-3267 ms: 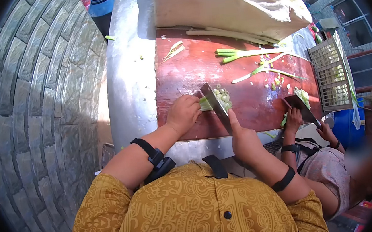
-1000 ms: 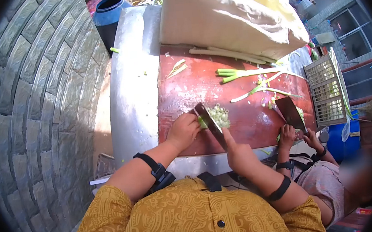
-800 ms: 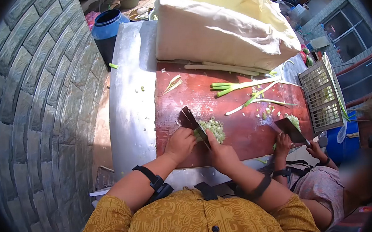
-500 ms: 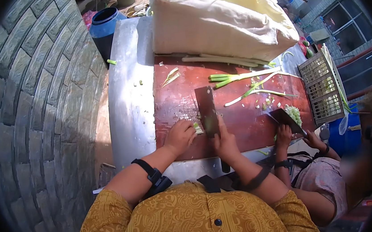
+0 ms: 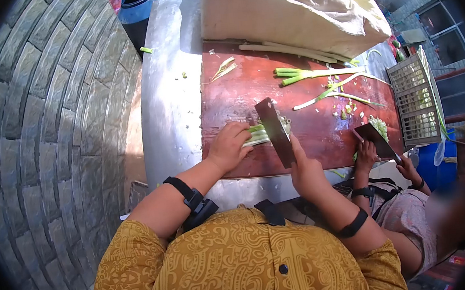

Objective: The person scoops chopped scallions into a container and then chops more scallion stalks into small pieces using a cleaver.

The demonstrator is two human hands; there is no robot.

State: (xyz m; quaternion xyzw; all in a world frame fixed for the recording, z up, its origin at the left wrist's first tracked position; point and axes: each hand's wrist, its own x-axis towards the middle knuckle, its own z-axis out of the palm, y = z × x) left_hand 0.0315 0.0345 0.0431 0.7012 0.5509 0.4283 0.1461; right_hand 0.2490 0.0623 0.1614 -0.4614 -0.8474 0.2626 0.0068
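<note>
My left hand [image 5: 230, 146] is closed around a bundle of green onion stalks [image 5: 256, 136] laid on the red-brown cutting board [image 5: 228, 103]. In my right hand [image 5: 308, 175] is a cleaver [image 5: 275, 132], its wide dark blade standing over the right end of the bundle. Small chopped green onion pieces [image 5: 285, 122] lie beside the blade's far side. Behind it, whole green onions [image 5: 321, 73] are spread across the board. My right hand's fingers wrap the handle, with one finger stretched along the blade.
At right, a co-worker [image 5: 398, 210] holds another cleaver [image 5: 376, 138] beside a chopped heap [image 5: 378, 125]. A cloth-covered box [image 5: 288, 22] stands at the board's back. A plastic crate [image 5: 414, 102] is at the right edge, a brick wall [image 5: 67, 116] and blue barrel [image 5: 140, 8] at left.
The view has shifted, so the board sits higher and further right. The cleaver blade leans more to the left, and a longer stretch of stalks shows between my left hand and the blade.
</note>
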